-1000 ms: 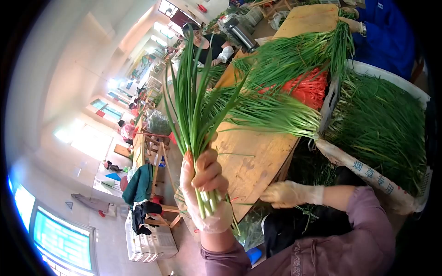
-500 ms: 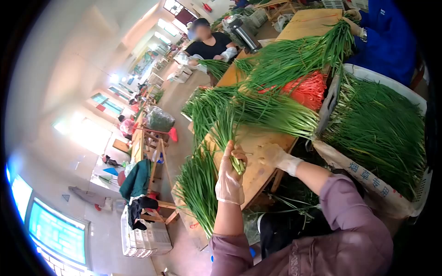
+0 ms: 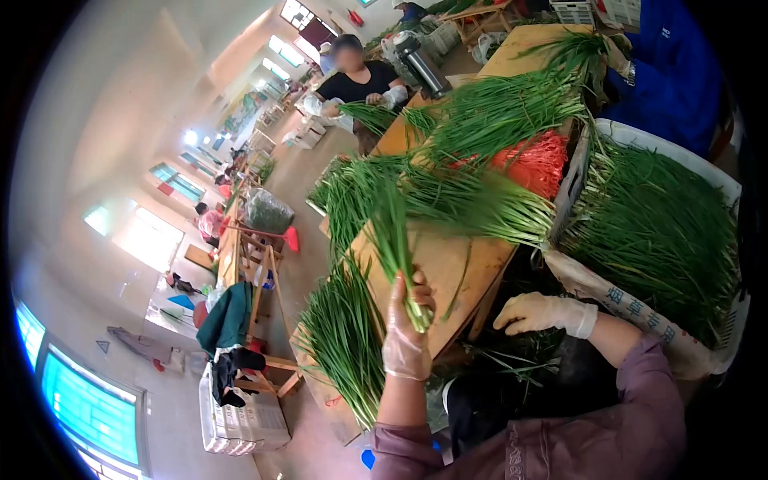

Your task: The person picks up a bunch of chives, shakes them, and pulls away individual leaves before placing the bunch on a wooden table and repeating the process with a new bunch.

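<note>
My left hand, in a thin clear glove, is closed around a small bunch of garlic chives. Their pale cut ends stick out below my fingers, and the green leaves point up and away over the table. Off the table's near edge hangs my right hand in a whitish glove, fingers loosely bent and apart, with nothing visible in it. A single loose leaf shows between the hands. Beside my left hand lies a pile of chives, and beyond it a larger heap spreads across the wooden table.
A white crate full of chives stands at the right. Red ties lie among the heaps. A thermos stands farther back. One person in black and one in blue handle chives. Scraps lie below the table edge.
My right hand has drawn back from the tabletop toward my body, past the table's edge. My left hand, still holding the chives, sits slightly lower in view.
</note>
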`<state>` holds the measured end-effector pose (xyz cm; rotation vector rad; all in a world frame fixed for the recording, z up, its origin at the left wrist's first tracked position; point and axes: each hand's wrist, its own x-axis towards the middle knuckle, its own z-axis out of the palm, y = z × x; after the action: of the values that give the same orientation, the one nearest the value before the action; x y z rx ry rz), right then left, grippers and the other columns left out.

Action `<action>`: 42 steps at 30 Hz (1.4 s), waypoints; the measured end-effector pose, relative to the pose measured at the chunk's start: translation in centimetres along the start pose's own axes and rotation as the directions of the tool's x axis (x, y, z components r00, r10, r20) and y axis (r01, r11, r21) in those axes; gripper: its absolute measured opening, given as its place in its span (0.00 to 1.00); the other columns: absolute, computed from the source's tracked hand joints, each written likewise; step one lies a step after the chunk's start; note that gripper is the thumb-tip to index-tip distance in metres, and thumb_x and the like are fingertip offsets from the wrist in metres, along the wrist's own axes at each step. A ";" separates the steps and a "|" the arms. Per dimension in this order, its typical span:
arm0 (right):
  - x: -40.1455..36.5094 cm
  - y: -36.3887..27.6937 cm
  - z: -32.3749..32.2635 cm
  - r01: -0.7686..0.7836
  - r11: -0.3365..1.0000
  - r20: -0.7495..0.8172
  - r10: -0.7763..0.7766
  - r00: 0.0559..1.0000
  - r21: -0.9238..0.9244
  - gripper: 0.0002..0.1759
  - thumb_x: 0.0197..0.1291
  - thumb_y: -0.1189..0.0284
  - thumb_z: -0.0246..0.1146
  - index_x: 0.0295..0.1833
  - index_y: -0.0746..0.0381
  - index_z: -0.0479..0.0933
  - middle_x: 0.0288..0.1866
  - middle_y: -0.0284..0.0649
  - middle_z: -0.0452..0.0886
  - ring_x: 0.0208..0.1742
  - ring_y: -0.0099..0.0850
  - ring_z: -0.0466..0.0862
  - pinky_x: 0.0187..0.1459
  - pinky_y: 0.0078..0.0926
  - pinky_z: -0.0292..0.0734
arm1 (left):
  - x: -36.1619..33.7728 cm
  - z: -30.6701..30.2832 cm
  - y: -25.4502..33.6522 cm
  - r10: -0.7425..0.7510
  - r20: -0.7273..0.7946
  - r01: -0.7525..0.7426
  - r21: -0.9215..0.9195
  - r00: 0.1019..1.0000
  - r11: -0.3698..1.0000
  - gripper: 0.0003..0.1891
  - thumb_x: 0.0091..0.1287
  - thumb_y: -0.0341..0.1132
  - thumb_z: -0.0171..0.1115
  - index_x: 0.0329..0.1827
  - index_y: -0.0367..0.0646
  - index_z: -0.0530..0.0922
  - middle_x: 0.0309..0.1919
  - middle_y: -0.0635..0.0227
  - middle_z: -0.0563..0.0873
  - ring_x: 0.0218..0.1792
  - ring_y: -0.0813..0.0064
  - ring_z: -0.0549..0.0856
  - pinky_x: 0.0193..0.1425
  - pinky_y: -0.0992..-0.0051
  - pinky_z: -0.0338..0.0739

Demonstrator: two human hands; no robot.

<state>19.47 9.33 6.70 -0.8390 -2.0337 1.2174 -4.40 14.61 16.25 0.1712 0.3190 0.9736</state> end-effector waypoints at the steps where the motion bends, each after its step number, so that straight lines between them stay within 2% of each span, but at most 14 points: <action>1: -0.5 0.8 -0.1 -0.111 0.965 -0.062 0.129 0.990 0.238 0.19 0.57 0.63 0.59 0.51 0.63 0.74 0.46 0.39 0.80 0.46 0.27 0.78 0.48 0.24 0.72 | 0.1 -1.8 -1.1 -0.038 -0.041 0.037 -0.045 0.998 0.998 0.17 0.64 0.39 0.54 0.51 0.38 0.68 0.35 0.64 0.77 0.28 0.79 0.75 0.29 0.82 0.76; 6: -0.9 -0.8 3.3 -0.373 0.618 0.111 0.419 0.901 0.692 0.32 0.58 0.44 0.50 0.46 0.64 0.75 0.39 0.37 0.79 0.38 0.25 0.77 0.44 0.21 0.73 | -0.7 -5.9 -6.6 -0.054 -0.148 0.072 0.116 0.988 0.991 0.18 0.64 0.37 0.54 0.53 0.36 0.68 0.44 0.61 0.78 0.42 0.71 0.79 0.44 0.73 0.78; 8: -0.1 -0.2 5.6 -0.344 0.658 0.081 0.396 0.915 0.670 0.31 0.58 0.45 0.52 0.43 0.65 0.76 0.33 0.35 0.79 0.33 0.28 0.77 0.41 0.23 0.73 | -0.7 -6.8 -7.9 0.048 -0.339 0.095 0.394 0.939 0.914 0.14 0.61 0.32 0.58 0.47 0.37 0.71 0.35 0.64 0.80 0.38 0.71 0.79 0.43 0.72 0.77; 10: 0.9 -0.8 4.9 -0.251 0.957 0.085 0.240 0.967 0.149 0.30 0.58 0.47 0.53 0.43 0.68 0.75 0.33 0.38 0.80 0.34 0.28 0.78 0.40 0.23 0.74 | -1.0 -6.1 -7.0 0.069 -0.277 0.086 0.511 0.958 0.855 0.11 0.60 0.33 0.60 0.43 0.38 0.73 0.28 0.66 0.79 0.31 0.73 0.79 0.39 0.73 0.76; 16: -1.0 -0.5 3.2 -0.252 0.786 -0.006 0.309 0.951 0.564 0.20 0.63 0.61 0.53 0.49 0.67 0.74 0.41 0.40 0.80 0.41 0.26 0.79 0.44 0.21 0.74 | -4.7 -0.3 2.8 0.571 -0.186 0.145 0.982 0.800 0.117 0.15 0.64 0.38 0.53 0.50 0.41 0.66 0.29 0.68 0.77 0.26 0.78 0.71 0.29 0.75 0.69; 17: -1.6 -1.1 2.5 -0.249 0.785 -0.008 0.308 0.951 0.567 0.20 0.63 0.61 0.53 0.49 0.67 0.74 0.41 0.40 0.80 0.41 0.26 0.79 0.44 0.21 0.74 | -5.4 -2.4 5.4 0.533 -0.252 0.134 0.959 0.808 0.251 0.18 0.64 0.40 0.52 0.50 0.40 0.63 0.29 0.61 0.78 0.25 0.72 0.74 0.29 0.74 0.72; 18: -2.5 -1.3 2.0 -0.284 0.770 -0.011 0.354 0.935 0.571 0.19 0.63 0.62 0.53 0.49 0.66 0.74 0.41 0.40 0.80 0.41 0.25 0.79 0.44 0.21 0.74 | -5.6 -6.0 8.3 0.538 -0.113 0.369 0.841 0.835 -0.396 0.17 0.64 0.42 0.52 0.45 0.37 0.64 0.26 0.53 0.79 0.26 0.63 0.80 0.29 0.68 0.75; 20: -4.0 -0.9 1.2 -0.316 0.754 -0.025 0.402 0.915 0.576 0.19 0.63 0.62 0.53 0.49 0.66 0.74 0.41 0.39 0.80 0.41 0.24 0.79 0.44 0.21 0.74 | -7.9 -10.1 10.4 0.387 0.052 0.338 0.386 0.921 -0.858 0.12 0.63 0.37 0.52 0.42 0.40 0.64 0.18 0.64 0.76 0.17 0.67 0.76 0.22 0.71 0.67; 24: -6.5 0.2 -0.2 -0.222 0.780 -0.247 0.433 0.867 0.585 0.21 0.62 0.59 0.54 0.48 0.66 0.75 0.39 0.40 0.80 0.39 0.24 0.79 0.43 0.21 0.75 | -11.9 -2.3 2.6 0.141 -0.357 0.296 0.428 0.923 -0.854 0.15 0.62 0.40 0.53 0.41 0.37 0.65 0.19 0.51 0.76 0.25 0.50 0.79 0.30 0.61 0.71; 32: -9.7 1.3 -4.8 -0.111 0.814 -0.469 0.434 0.769 0.570 0.18 0.62 0.60 0.54 0.39 0.66 0.75 0.33 0.36 0.80 0.32 0.23 0.79 0.37 0.21 0.74 | -12.6 8.1 1.4 -0.377 -0.304 -0.012 0.764 0.875 -0.645 0.21 0.62 0.38 0.57 0.53 0.36 0.63 0.34 0.50 0.79 0.35 0.58 0.81 0.38 0.66 0.75; 35: -10.7 1.5 -6.4 -0.049 0.854 -0.574 0.390 0.720 0.518 0.14 0.62 0.65 0.53 0.41 0.65 0.76 0.35 0.36 0.80 0.35 0.22 0.77 0.39 0.20 0.73 | -12.8 13.1 4.9 -0.187 -0.128 0.001 0.828 0.974 -0.561 0.21 0.59 0.33 0.61 0.54 0.38 0.66 0.29 0.62 0.79 0.28 0.72 0.78 0.32 0.74 0.73; 36: -10.8 0.9 -6.9 -0.048 0.856 -0.580 0.389 0.716 0.515 0.14 0.62 0.65 0.53 0.41 0.65 0.76 0.35 0.36 0.80 0.35 0.22 0.77 0.39 0.20 0.73 | -12.9 15.4 6.0 0.085 -0.306 0.302 0.787 0.948 -0.538 0.22 0.56 0.30 0.63 0.54 0.41 0.68 0.28 0.71 0.77 0.25 0.81 0.75 0.28 0.80 0.71; 39: -10.9 -0.7 -8.5 -0.085 0.864 -0.638 0.430 0.639 0.496 0.13 0.63 0.69 0.51 0.42 0.67 0.75 0.36 0.36 0.80 0.36 0.23 0.78 0.40 0.20 0.73 | -12.1 19.7 7.7 0.275 -0.021 0.026 1.000 0.961 -0.014 0.17 0.54 0.27 0.62 0.48 0.40 0.74 0.26 0.71 0.77 0.19 0.84 0.70 0.20 0.86 0.61; 42: -8.9 -0.9 -9.1 -0.090 0.922 -0.681 0.342 0.647 0.377 0.13 0.63 0.69 0.51 0.43 0.68 0.75 0.35 0.37 0.80 0.37 0.25 0.79 0.40 0.20 0.74 | -9.1 18.4 9.3 0.482 0.195 -0.284 0.951 0.855 0.121 0.16 0.56 0.38 0.64 0.45 0.43 0.76 0.27 0.72 0.78 0.19 0.87 0.71 0.18 0.89 0.61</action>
<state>31.72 6.81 9.39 -1.2013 -1.0600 1.0325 -10.13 12.17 37.85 1.4574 1.0975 1.1868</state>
